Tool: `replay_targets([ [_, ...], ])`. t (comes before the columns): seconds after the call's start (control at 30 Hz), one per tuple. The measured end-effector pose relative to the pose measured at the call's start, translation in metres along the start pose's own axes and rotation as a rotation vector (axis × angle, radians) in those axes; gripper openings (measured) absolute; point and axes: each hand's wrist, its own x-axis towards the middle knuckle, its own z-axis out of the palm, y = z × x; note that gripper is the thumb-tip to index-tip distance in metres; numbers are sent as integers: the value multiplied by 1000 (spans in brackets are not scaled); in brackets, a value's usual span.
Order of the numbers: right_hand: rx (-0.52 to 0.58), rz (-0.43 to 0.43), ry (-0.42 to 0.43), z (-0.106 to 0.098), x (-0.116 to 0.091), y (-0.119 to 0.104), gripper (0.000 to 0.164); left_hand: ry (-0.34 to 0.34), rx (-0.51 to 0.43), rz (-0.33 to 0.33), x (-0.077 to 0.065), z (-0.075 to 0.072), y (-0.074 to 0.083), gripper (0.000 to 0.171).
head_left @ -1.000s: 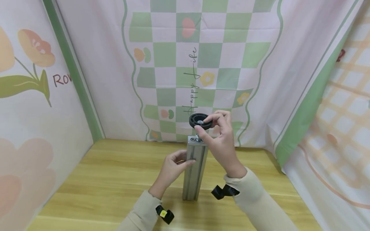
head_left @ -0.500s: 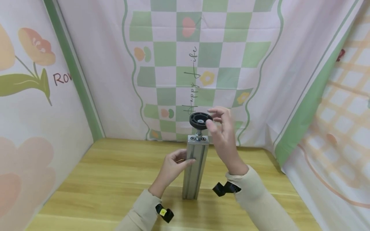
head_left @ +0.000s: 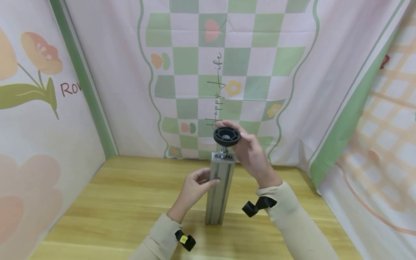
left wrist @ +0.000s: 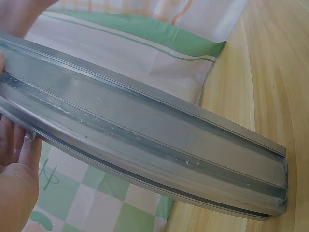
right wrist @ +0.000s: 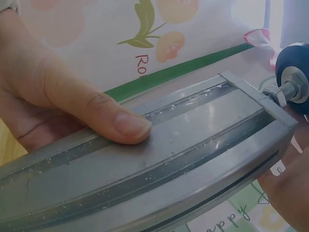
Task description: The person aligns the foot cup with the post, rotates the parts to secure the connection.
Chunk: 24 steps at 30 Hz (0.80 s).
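Observation:
A silver aluminium profile (head_left: 221, 191) stands upright on the wooden table (head_left: 123, 206). On its top end is a black levelling foot (head_left: 226, 142), joined by a threaded metal stem with a nut (right wrist: 277, 94). My left hand (head_left: 193, 191) grips the profile's upper part from the left, thumb across the near face. My right hand (head_left: 255, 159) is round the foot's far right side, fingers behind the rim and thumb at its right edge. The disc hides part of those fingers. In the right wrist view, the stem shows between disc and end plate (right wrist: 258, 99).
A checked green and white curtain (head_left: 185, 61) hangs close behind the table. Printed cloth also closes in the left side (head_left: 29, 144) and the right side (head_left: 373, 162). Black wrist mounts sit on both sleeves.
My right hand's thumb and fingers came away from the disc's near side and centre. The fingers now reach behind the rim. My left hand and the profile stay in place.

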Motion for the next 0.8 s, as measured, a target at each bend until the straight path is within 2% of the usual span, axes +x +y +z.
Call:
replay_targets([
  [0.23,3,-19,-6,0,0,1,52,-1,-2,5,1,0,1,32],
  [0.43,-19,-55,18,-1,-1,4,44,-8,-3,4,0,0,2,32],
  [0.67,-94,-122,152,3,-6,7,33,-6,-1,0,-1,0,2,32],
  [0.8,-196,-151,231,6,-10,7,26,-6,4,4,-1,0,1,33],
])
